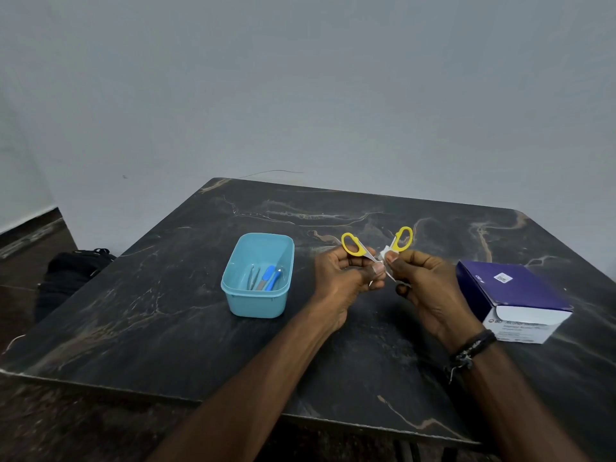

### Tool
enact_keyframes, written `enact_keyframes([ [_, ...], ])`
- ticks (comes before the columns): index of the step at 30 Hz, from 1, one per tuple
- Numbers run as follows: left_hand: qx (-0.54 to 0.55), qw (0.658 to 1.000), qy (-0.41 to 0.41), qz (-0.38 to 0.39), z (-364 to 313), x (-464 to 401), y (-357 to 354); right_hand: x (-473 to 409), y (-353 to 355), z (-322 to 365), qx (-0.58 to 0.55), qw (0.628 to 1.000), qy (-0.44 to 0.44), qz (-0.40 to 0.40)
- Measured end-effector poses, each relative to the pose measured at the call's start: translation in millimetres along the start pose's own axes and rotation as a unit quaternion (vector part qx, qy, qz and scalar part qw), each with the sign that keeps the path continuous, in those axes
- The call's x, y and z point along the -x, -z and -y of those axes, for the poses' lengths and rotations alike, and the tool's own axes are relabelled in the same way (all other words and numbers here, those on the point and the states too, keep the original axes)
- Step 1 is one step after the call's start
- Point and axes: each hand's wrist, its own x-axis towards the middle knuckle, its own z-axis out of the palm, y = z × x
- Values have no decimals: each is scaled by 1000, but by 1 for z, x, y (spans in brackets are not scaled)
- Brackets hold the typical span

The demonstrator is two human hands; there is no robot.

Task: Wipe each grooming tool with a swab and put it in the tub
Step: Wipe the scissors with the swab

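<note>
Left hand [346, 275] grips opened scissors [376, 253] | right hand [423, 281] pinches swab [386, 256] on blade | risk: exposed points nick fingers, or scissors slip short of tub [258, 296] left of hands.

Premises are presenting as a plain domestic or small-clinic room, not a fitted laboratory. A dark marble-patterned table [333, 328] is standing against a bare grey painted wall [300, 78]. A purple-and-white box of alcohol swabs [513, 301] is sitting on the tabletop. A black bag [70, 271] is lying on the dark floor [20, 261] beside the table.
</note>
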Motion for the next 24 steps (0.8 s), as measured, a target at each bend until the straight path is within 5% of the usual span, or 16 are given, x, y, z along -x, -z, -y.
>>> enact_keyframes([
  [6,5,1000,-6,-8,-1,2,1,-1,0,-3,40,997,-25,53],
  [13,7,1000,5,-3,-1,1,-2,0,-2,-3,5,999,26,-18],
  [19,8,1000,1,-18,-2,3,-1,-2,-1,-5,41,998,-13,53],
  [24,6,1000,5,-15,0,0,-3,-1,-2,-4,14,999,22,-27],
])
